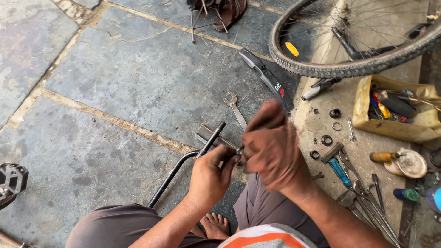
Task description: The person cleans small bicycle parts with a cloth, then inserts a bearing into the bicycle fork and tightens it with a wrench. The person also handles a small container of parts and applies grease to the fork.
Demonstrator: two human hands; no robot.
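Note:
My left hand (210,177) grips a black bent metal bar (177,171) near its upper end, just above my knees. My right hand (272,146) is blurred and closed, right beside the left hand, around something small that I cannot make out. A short black tube end (214,137) of the bar sticks out past my left fingers. A grey open-ended spanner (235,108) lies on the stone floor just beyond my hands.
A bicycle wheel (340,69) stands at the top right. A yellow box of tools (395,110) sits to the right, with pliers, a blue-handled screwdriver (340,171), rings and washers scattered below it. A pedal (11,180) is at the left edge.

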